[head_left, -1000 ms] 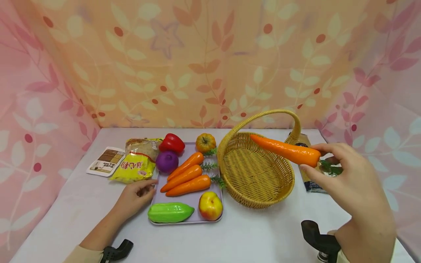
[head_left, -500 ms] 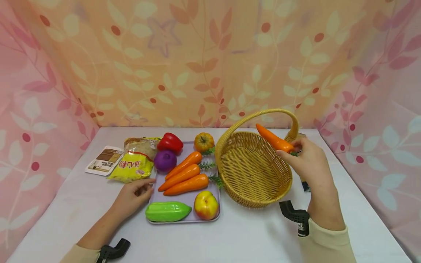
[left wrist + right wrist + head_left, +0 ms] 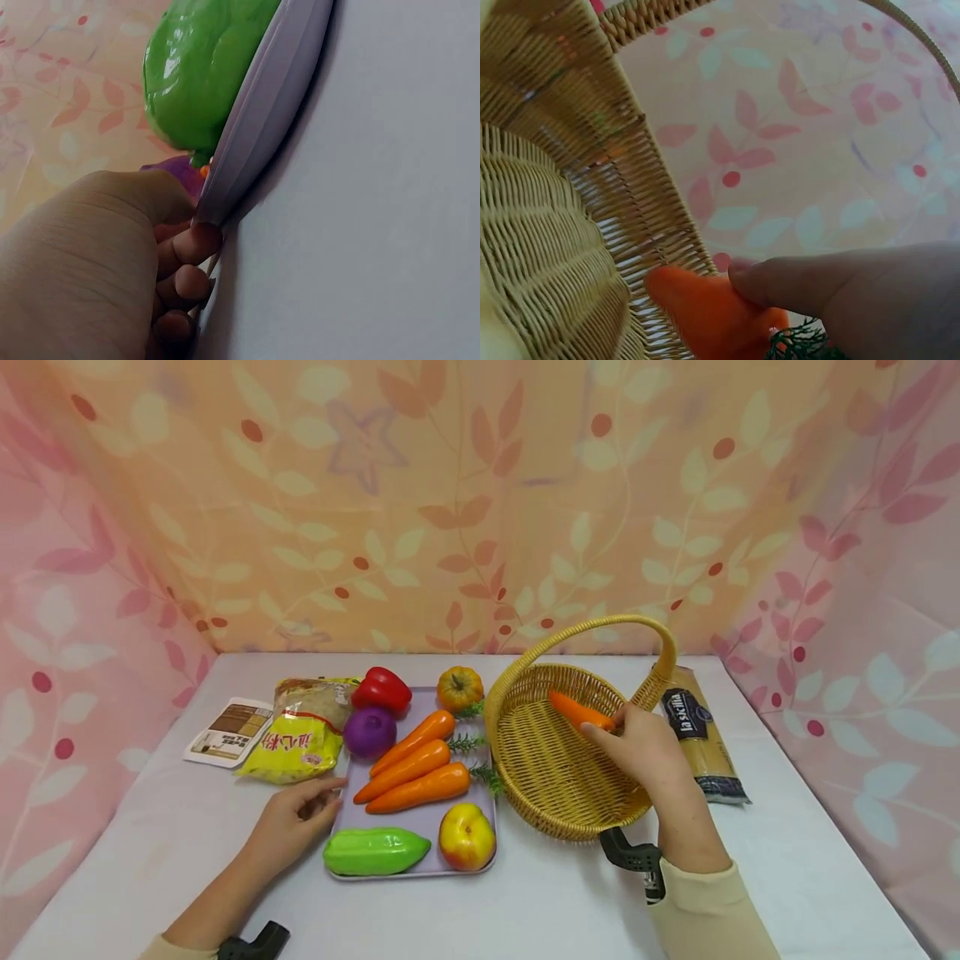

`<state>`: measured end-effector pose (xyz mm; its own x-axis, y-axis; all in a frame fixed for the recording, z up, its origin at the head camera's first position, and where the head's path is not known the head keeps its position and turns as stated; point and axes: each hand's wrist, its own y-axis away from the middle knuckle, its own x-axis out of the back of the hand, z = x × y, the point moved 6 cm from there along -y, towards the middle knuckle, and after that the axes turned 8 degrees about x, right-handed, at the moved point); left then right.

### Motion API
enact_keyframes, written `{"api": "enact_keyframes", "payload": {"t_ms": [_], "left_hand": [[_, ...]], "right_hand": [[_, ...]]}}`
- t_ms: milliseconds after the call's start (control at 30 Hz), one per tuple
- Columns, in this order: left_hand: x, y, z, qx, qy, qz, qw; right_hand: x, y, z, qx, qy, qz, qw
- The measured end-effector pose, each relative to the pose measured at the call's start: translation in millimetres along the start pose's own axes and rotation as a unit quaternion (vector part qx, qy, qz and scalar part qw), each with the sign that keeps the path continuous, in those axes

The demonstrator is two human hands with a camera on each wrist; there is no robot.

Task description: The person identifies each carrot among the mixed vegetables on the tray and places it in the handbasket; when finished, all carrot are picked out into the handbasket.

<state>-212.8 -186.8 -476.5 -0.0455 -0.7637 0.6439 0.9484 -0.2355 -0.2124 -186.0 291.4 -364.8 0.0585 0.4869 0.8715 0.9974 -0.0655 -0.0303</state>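
My right hand [image 3: 641, 743] pinches a carrot [image 3: 573, 710] near its leafy end, inside the woven basket [image 3: 517, 793]. In the right wrist view the thumb presses on the carrot [image 3: 712, 315], and green leaves [image 3: 802, 341] stick out below it. My left hand [image 3: 288, 822] grips the left rim of the lilac tray [image 3: 420, 870]; the left wrist view has its fingertips at the tray's edge [image 3: 247, 142]. Three carrots [image 3: 408, 766] lie side by side on the tray. Around them are a green vegetable [image 3: 377, 851], a peach [image 3: 467, 837], a small pumpkin [image 3: 460, 688], a red pepper [image 3: 382, 690] and a purple onion [image 3: 370, 732].
Left of the tray lie a yellow food bag [image 3: 296, 747] and a flat white pack [image 3: 228, 732]. A pasta packet [image 3: 693, 735] lies right of the basket. The arched basket handle [image 3: 592, 622] rises over its opening. Patterned cloth [image 3: 450, 510] walls the table's back and sides.
My right hand has carried the carrot left and down from beside the basket into it. The pasta packet shows more fully. My left hand stays at the tray.
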Motion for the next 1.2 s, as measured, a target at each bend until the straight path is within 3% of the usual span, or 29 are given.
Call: {"api": "enact_keyframes", "payload": {"t_ms": [333, 567, 800, 1000, 1100, 1200], "left_hand": [[5.3, 23.0, 5.6, -0.012, 0.010, 0.021, 0.9997], [14.1, 17.1, 11.2, -0.041, 0.015, 0.030, 0.9986], [8.8, 10.6, 13.5, -0.033, 0.004, 0.021, 0.9992], [4.2, 2.2, 11.2, -0.026, -0.003, 0.015, 0.9995], [1.3, -1.0, 8.4, -0.022, 0.002, 0.017, 0.9996], [-1.1, -5.5, 5.5, -0.017, 0.000, 0.024, 0.9996]], "right_hand": [[-15, 24.3, -5, -0.034, 0.039, -0.021, 0.9985], [-25, 22.6, -5, -0.035, 0.043, -0.028, 0.9981], [-30, 10.1, -3, -0.008, 0.069, -0.056, 0.9960], [-15, 8.6, -12, 0.007, 0.062, -0.089, 0.9940], [6, 15.3, -25, 0.029, 0.052, -0.107, 0.9924], [34, 25.4, -43, 0.058, 0.035, -0.088, 0.9938]]}}
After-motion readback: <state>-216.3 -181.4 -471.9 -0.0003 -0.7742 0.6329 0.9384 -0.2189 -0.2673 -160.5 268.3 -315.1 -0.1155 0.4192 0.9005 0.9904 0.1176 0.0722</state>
